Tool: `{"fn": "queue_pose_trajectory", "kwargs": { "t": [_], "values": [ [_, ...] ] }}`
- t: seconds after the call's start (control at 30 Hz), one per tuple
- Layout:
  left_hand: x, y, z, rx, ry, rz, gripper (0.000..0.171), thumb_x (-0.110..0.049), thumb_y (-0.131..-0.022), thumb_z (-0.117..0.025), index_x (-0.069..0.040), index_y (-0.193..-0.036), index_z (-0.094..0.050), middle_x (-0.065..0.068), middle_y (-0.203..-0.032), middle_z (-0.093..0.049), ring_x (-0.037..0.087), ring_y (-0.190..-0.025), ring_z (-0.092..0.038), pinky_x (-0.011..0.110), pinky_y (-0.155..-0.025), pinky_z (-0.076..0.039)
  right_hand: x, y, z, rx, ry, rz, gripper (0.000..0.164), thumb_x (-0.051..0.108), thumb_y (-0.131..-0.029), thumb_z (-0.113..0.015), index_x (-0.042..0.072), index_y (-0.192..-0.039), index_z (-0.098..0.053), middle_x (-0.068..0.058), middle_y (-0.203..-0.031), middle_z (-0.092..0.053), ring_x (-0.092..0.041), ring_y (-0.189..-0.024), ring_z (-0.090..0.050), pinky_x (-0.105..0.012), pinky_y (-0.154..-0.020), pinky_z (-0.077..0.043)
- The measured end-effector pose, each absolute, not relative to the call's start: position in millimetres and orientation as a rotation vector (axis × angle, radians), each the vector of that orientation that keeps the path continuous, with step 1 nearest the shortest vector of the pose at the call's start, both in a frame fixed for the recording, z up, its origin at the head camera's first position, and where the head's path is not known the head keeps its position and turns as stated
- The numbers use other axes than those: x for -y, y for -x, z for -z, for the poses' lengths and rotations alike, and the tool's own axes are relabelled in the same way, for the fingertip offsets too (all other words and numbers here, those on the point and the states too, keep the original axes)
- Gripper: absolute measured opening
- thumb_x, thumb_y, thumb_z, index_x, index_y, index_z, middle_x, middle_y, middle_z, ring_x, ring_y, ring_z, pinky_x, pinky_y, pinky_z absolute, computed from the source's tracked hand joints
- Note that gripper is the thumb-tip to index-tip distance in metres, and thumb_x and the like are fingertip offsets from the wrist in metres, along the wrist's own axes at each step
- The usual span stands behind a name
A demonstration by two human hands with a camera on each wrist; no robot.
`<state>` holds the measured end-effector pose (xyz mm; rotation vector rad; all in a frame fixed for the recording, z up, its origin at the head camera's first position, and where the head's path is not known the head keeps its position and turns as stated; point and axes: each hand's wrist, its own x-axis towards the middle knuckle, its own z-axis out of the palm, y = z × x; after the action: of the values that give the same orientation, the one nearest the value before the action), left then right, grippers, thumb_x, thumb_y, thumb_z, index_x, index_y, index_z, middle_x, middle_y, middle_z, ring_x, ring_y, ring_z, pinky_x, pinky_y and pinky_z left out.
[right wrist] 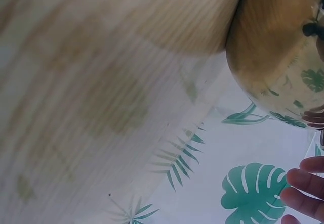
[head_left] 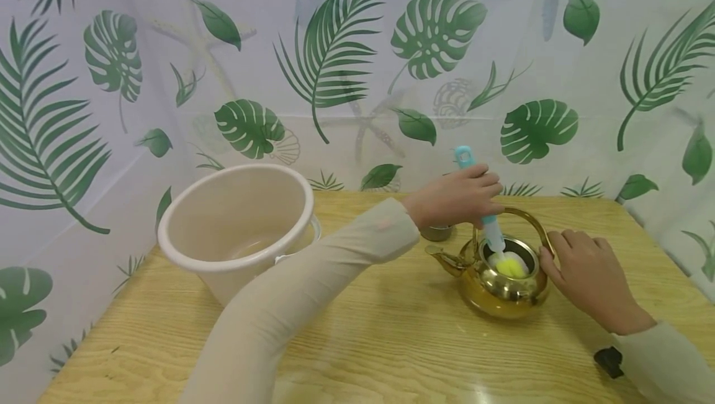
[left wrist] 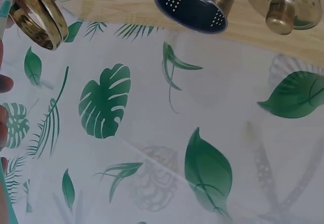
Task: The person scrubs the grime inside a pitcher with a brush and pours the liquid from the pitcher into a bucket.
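Observation:
A light blue handled brush (head_left: pixel 494 233) with a yellow and white sponge head is gripped in my left hand (head_left: pixel 458 196). Its head sits inside the mouth of a shiny gold kettle (head_left: pixel 503 301), and the handle leans up and to the left. On the kettle's right side, my right hand (head_left: pixel 592 270) holds it where the arched handle meets the body, thumb near the rim. The kettle stands lidless on the table, its spout toward the left. In the left wrist view, a metal strainer cup (left wrist: pixel 195 6) and a knobbed lid (left wrist: pixel 304 1) lie behind it.
A large cream bucket (head_left: pixel 237 264) with a side handle stands on the left of the wooden table (head_left: pixel 385 342), near my left sleeve. A black object (head_left: pixel 609 362) shows by my right cuff. Leaf-printed sheeting (head_left: pixel 346 137) closes off the back and sides.

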<state>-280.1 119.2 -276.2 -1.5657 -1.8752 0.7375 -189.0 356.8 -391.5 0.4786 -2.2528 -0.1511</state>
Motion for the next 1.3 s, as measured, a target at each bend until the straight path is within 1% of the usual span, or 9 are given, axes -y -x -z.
{"fn": "queue_pose_trajectory", "kwargs": {
  "t": [0.27, 0.37, 0.5, 0.63, 0.8, 0.97, 1.13, 1.23, 1.3],
  "values": [
    [-129.0, 269.1, 262.4, 1.749, 1.548, -0.881, 0.036, -0.049, -0.091, -0.047, -0.027, -0.118, -0.055, -0.005, -0.122, -0.056, 0.015, -0.113, -0.048, 0.028, -0.098, -0.032, -356.7, 188.8, 391.5, 2.263, -0.484, 0.161, 0.072, 0.046, -0.100, -0.010, -0.008, -0.089, -0.057, -0.020, -0.070, -0.058, -0.034, -0.060, -0.055, -0.053, -0.055, -0.044],
    [-133.6, 264.7, 256.4, 1.706, 1.547, -0.921, 0.030, -0.042, -0.094, -0.047, -0.025, -0.117, -0.056, -0.003, -0.122, -0.057, 0.016, -0.115, -0.048, 0.028, -0.100, -0.031, -357.3, 189.6, 391.9, 2.260, -0.485, 0.161, 0.071, 0.045, -0.100, -0.011, -0.007, -0.087, -0.057, -0.020, -0.069, -0.057, -0.034, -0.059, -0.055, -0.052, -0.054, -0.043],
    [-138.1, 261.0, 250.8, 1.664, 1.563, -0.946, 0.020, -0.026, -0.096, -0.049, -0.021, -0.112, -0.060, -0.001, -0.120, -0.059, 0.018, -0.116, -0.048, 0.028, -0.101, -0.029, -357.8, 190.6, 391.8, 2.243, -0.498, 0.169, 0.068, 0.045, -0.100, -0.013, -0.006, -0.085, -0.056, -0.019, -0.067, -0.056, -0.033, -0.057, -0.054, -0.051, -0.051, -0.043],
    [-140.7, 259.5, 248.0, 1.646, 1.578, -0.966, 0.019, -0.019, -0.097, -0.047, -0.017, -0.108, -0.062, 0.001, -0.116, -0.060, 0.019, -0.113, -0.049, 0.029, -0.099, -0.029, -357.6, 190.4, 391.5, 2.245, -0.500, 0.169, 0.069, 0.045, -0.100, -0.012, -0.006, -0.085, -0.056, -0.018, -0.066, -0.055, -0.032, -0.056, -0.053, -0.051, -0.051, -0.043],
    [-145.4, 257.1, 244.4, 1.623, 1.582, -1.017, 0.028, -0.003, -0.099, -0.035, -0.015, -0.097, -0.061, 0.002, -0.111, -0.061, 0.019, -0.107, -0.050, 0.032, -0.092, -0.027, -357.7, 190.3, 391.4, 2.252, -0.500, 0.174, 0.068, 0.045, -0.100, -0.012, -0.005, -0.083, -0.054, -0.016, -0.064, -0.053, -0.031, -0.055, -0.052, -0.050, -0.051, -0.042],
    [-151.8, 256.7, 246.5, 1.611, 1.506, -1.073, 0.039, 0.010, -0.096, -0.027, -0.014, -0.090, -0.057, 0.001, -0.106, -0.064, 0.018, -0.090, -0.042, 0.035, -0.080, -0.016, -358.4, 191.5, 392.1, 2.227, -0.512, 0.177, 0.066, 0.044, -0.101, -0.014, -0.005, -0.082, -0.054, -0.016, -0.064, -0.053, -0.031, -0.053, -0.051, -0.050, -0.049, -0.041],
    [-152.2, 261.7, 253.7, 1.640, 1.438, -1.058, 0.037, 0.004, -0.098, -0.031, -0.019, -0.095, -0.060, -0.003, -0.104, -0.064, 0.016, -0.083, -0.034, 0.034, -0.077, -0.014, -358.8, 193.0, 392.1, 2.191, -0.530, 0.178, 0.059, 0.040, -0.100, -0.020, -0.004, -0.080, -0.054, -0.015, -0.062, -0.052, -0.030, -0.051, -0.048, -0.048, -0.047, -0.040],
    [-149.5, 266.8, 257.2, 1.646, 1.423, -1.042, 0.033, -0.002, -0.099, -0.034, -0.019, -0.105, -0.061, -0.003, -0.108, -0.064, 0.016, -0.086, -0.039, 0.030, -0.078, -0.021, -358.9, 193.1, 392.6, 2.189, -0.526, 0.179, 0.058, 0.040, -0.100, -0.020, -0.004, -0.080, -0.054, -0.015, -0.062, -0.052, -0.029, -0.051, -0.048, -0.048, -0.047, -0.040],
    [-146.4, 271.0, 259.0, 1.652, 1.407, -1.040, 0.025, -0.017, -0.101, -0.036, -0.019, -0.110, -0.059, -0.002, -0.111, -0.062, 0.015, -0.093, -0.045, 0.028, -0.084, -0.028, -359.0, 193.0, 393.0, 2.189, -0.520, 0.180, 0.059, 0.040, -0.100, -0.020, -0.004, -0.081, -0.055, -0.015, -0.063, -0.052, -0.030, -0.052, -0.049, -0.048, -0.048, -0.040]
  ]
}}
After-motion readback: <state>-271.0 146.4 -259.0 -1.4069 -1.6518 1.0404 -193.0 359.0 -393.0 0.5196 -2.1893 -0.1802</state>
